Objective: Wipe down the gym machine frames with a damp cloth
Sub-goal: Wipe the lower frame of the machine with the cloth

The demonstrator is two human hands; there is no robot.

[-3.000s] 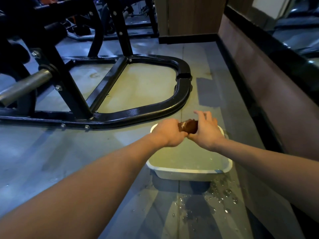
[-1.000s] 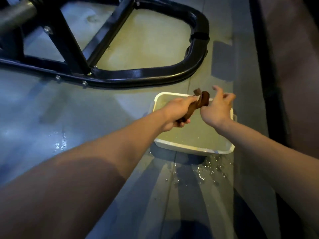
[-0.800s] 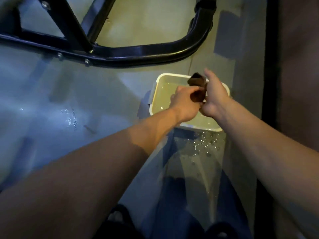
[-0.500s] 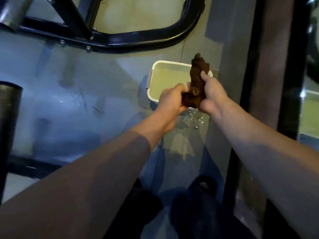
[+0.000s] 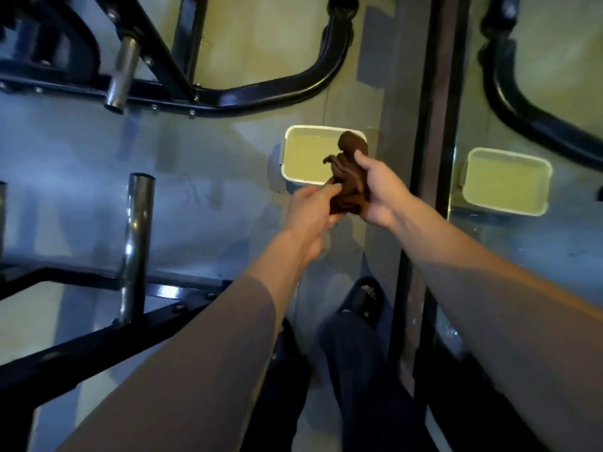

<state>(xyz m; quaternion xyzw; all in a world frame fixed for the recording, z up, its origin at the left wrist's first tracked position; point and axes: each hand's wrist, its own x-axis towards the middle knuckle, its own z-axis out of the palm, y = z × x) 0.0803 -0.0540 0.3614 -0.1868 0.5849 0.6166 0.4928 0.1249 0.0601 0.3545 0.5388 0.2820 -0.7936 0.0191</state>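
My right hand (image 5: 375,190) grips a bunched brown cloth (image 5: 349,177), fingers curled round its middle so that a knot of fabric sticks up above my thumb. My left hand (image 5: 310,207) pinches the lower edge of the same cloth, thumb and fingertips closed on the fabric, the two hands close together with the cloth between them. The cloth hangs in the air above the near edge of a white plastic tub (image 5: 290,164) that sits on the floor (image 5: 212,158), with pale, yellowish water inside it. Both my forearms reach out from the bottom of the frame, bare to the elbow.

Below my hands, my legs in dark trousers (image 5: 355,370) stand on the grey floor, one foot in a dark sandal (image 5: 365,300) pointing toward the tub. Beyond the tub runs the curved black tube of a gym machine frame (image 5: 261,89), bolted along its base, with a steel peg (image 5: 120,76) angled out from it. To my left, a second black frame (image 5: 98,340) crosses the floor and carries an upright steel peg (image 5: 135,246). On my right, a dark skirting strip (image 5: 434,125) meets a wall mirror (image 5: 554,272), where a reflected tub (image 5: 507,181) and reflected frame tube (image 5: 509,102) show.
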